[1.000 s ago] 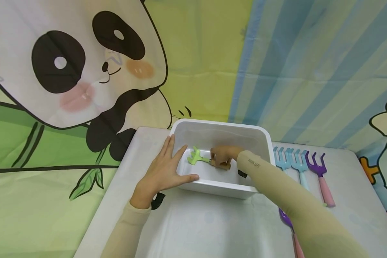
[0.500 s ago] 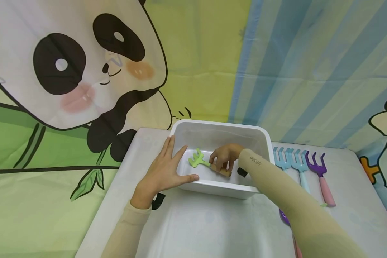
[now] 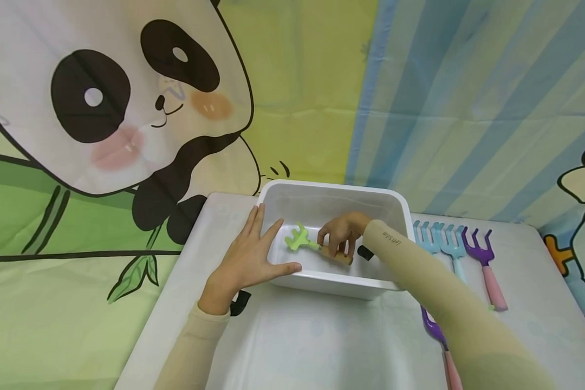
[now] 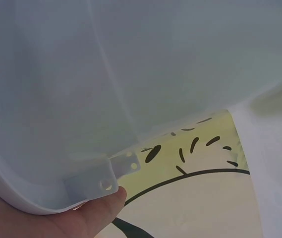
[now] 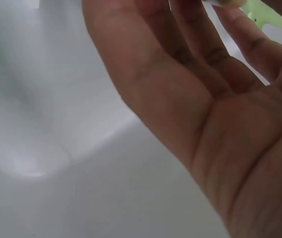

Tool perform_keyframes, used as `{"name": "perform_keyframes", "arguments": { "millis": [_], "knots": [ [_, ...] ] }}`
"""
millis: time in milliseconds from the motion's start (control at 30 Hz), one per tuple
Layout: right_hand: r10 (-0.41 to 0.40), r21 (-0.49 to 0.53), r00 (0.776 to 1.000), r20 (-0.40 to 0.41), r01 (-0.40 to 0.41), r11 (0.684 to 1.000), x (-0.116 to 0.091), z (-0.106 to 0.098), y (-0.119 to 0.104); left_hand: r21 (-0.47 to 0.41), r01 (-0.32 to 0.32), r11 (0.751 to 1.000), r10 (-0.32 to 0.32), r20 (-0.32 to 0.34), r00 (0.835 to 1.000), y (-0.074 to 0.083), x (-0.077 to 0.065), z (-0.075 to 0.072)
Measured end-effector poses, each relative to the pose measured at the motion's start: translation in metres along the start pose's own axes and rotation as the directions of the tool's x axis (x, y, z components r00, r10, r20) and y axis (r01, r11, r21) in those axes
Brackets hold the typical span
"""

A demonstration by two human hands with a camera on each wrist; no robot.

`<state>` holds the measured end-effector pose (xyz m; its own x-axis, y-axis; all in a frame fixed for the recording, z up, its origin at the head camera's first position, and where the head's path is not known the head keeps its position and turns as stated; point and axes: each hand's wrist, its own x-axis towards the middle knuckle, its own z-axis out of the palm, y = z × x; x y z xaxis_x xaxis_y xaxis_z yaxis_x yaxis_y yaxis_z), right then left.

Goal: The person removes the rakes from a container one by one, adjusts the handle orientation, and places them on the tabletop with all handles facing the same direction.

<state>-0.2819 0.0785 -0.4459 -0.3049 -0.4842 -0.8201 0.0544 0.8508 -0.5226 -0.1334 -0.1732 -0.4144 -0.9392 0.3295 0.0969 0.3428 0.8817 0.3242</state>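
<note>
My left hand (image 3: 246, 257) rests on the left end of a white plastic bin (image 3: 317, 279), fingers straight and spread, thumb along the front rim. In the left wrist view, part of that hand (image 4: 93, 215) lies against the rim of the bin. Inside the bin is a small hand rake with a light green head (image 3: 299, 238) and a wooden handle (image 3: 340, 257). My right hand (image 3: 341, 232) reaches in from above and pinches the handle with curled fingers. In the right wrist view, fingers (image 5: 131, 49) hide most of the handle, and a bit of the green head (image 5: 264, 15) shows.
Right of the bin lie light blue hand rakes (image 3: 452, 244) and a purple hand rake with a pink handle (image 3: 492, 287). Another purple tool (image 3: 435, 330) is partly under the right sleeve. A printed panda backdrop (image 3: 175, 108) hangs behind the white table (image 3: 283, 336).
The rake in the bin has turned slightly, its handle end swinging toward the front. My right fingers have shifted on the handle. The left hand has stayed in place.
</note>
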Motion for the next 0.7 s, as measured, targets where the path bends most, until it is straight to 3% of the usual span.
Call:
{"name": "perform_keyframes", "arguments": {
  "millis": [700],
  "knots": [
    [-0.09, -0.077, 0.996, -0.007, 0.089, 0.993, -0.072, -0.005, -0.013, -0.003, -0.006, 1.0, 0.006, 0.002, 1.0, 0.001, 0.0, 0.0]
  ]
}}
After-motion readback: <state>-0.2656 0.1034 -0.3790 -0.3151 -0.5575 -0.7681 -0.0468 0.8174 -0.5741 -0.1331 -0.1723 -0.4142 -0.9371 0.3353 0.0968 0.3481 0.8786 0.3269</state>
